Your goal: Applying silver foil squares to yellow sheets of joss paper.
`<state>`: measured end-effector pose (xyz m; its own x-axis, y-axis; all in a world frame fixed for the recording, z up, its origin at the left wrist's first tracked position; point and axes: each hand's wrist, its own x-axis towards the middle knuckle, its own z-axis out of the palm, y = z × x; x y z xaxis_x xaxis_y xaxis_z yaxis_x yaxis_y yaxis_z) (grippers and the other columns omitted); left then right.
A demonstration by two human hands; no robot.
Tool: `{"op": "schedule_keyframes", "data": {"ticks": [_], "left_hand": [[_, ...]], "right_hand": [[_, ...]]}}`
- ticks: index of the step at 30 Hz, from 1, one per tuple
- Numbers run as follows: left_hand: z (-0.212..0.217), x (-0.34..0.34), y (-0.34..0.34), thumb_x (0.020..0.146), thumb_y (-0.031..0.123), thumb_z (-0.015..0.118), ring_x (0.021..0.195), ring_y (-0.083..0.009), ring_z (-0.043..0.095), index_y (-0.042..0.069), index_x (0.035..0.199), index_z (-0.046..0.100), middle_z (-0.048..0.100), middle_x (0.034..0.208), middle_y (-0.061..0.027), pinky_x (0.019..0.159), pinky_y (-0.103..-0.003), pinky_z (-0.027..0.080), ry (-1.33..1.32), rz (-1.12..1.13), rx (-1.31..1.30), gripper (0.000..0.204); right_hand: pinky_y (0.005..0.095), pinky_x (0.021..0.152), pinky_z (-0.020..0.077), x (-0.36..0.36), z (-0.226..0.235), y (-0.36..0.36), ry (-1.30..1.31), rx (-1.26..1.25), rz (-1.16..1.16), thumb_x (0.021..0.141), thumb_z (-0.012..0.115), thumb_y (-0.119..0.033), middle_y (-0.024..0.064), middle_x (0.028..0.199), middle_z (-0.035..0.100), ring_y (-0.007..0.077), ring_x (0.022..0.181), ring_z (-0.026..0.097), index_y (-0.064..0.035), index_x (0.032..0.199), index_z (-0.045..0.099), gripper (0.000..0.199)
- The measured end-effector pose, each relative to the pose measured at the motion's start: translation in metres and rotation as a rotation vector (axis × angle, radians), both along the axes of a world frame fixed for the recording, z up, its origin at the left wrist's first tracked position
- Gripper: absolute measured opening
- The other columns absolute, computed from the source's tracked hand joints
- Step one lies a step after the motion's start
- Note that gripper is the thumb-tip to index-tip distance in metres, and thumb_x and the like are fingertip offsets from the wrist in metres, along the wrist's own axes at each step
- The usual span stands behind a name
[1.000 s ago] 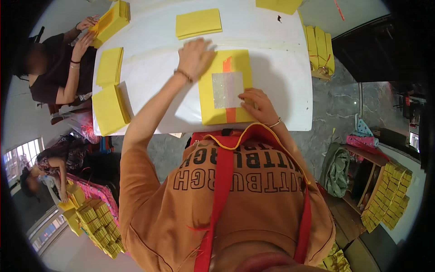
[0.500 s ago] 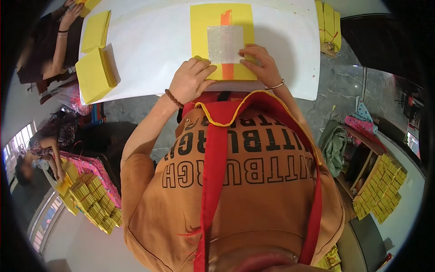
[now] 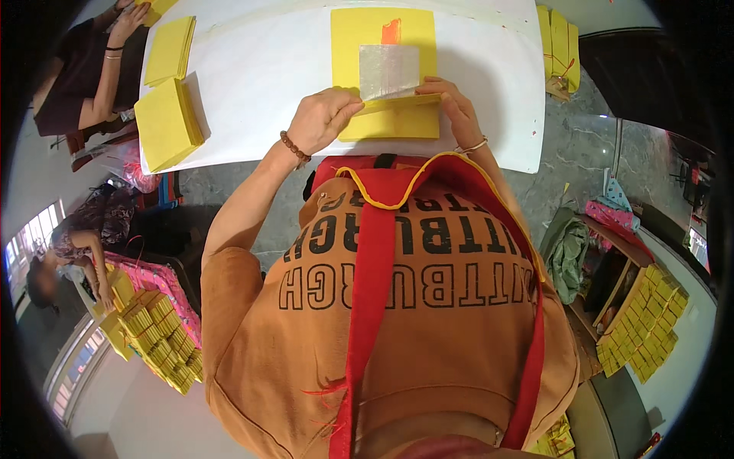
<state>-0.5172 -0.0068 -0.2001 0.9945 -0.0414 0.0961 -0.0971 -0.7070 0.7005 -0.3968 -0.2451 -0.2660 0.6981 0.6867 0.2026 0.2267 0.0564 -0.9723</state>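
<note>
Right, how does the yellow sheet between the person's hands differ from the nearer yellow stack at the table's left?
The yellow sheet bears a silvery square and an orange strip; the yellow stack shows a plain top. The left hand and right hand hold the sheet's near edge raised, while no hand touches the stack. The sheet lies fairly straight before the person; the stack sits askew. Both are yellow.

The picture's top cuts off the far edge of the table (image 3: 267, 76) and part of a yellow stack (image 3: 159, 11) on its left side. Toward the near edge, the orange strip (image 3: 391, 31) vanishes beneath a pale square (image 3: 388, 70); the left hand (image 3: 319, 121) hides some fingers. One person's (image 3: 92, 226) face is blurred.
</note>
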Motion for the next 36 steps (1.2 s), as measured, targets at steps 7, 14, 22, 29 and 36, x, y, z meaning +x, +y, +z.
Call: {"op": "schedule_keyframes", "data": {"ticks": [7,14,22,29,36], "left_hand": [[0.002,0.003,0.003,0.087,0.018,0.053,0.070,-0.0309,0.058,-0.001,0.084,0.061,0.061,0.076,-0.0158,0.064,-0.037,0.046,0.097,-0.023,-0.060,0.020],[0.003,0.004,0.003,0.087,0.017,0.053,0.068,-0.0298,0.058,-0.001,0.084,0.061,0.060,0.074,-0.0152,0.062,-0.035,0.046,0.123,-0.001,-0.076,0.020],[0.002,0.005,0.003,0.082,0.016,0.055,0.064,-0.0244,0.057,0.000,0.082,0.062,0.060,0.071,-0.0124,0.060,-0.033,0.046,0.144,0.011,-0.145,0.017],[0.001,0.006,0.005,0.081,0.014,0.056,0.061,-0.0201,0.055,0.000,0.082,0.061,0.060,0.069,-0.0102,0.057,-0.030,0.044,0.239,0.048,-0.219,0.016],[-0.001,0.009,0.009,0.081,0.015,0.055,0.057,-0.0137,0.051,0.000,0.082,0.062,0.058,0.065,-0.0080,0.054,-0.028,0.042,0.313,0.059,-0.291,0.017]], "right_hand": [[0.0354,0.099,0.0326,0.000,0.000,0.000,0.040,-0.037,-0.021,0.092,0.044,-0.025,0.0100,0.110,0.059,0.0258,0.116,0.045,-0.0019,0.105,0.061,0.031],[0.0362,0.100,0.0311,-0.001,-0.004,-0.002,-0.003,0.005,0.016,0.088,0.049,-0.032,0.0119,0.117,0.055,0.0258,0.117,0.043,-0.0007,0.108,0.059,0.039],[0.0350,0.098,0.0320,-0.002,0.003,0.001,0.057,0.017,0.004,0.087,0.049,-0.031,0.0109,0.116,0.055,0.0243,0.114,0.045,-0.0017,0.109,0.059,0.038],[0.0346,0.098,0.0333,-0.002,0.010,0.002,0.003,-0.078,0.004,0.078,0.062,-0.020,0.0106,0.117,0.054,0.0236,0.114,0.045,-0.0037,0.106,0.060,0.031],[0.0349,0.099,0.0330,0.004,0.006,-0.004,0.084,-0.032,0.059,0.076,0.063,-0.015,0.0107,0.119,0.053,0.0233,0.115,0.045,-0.0043,0.108,0.059,0.034]]}}
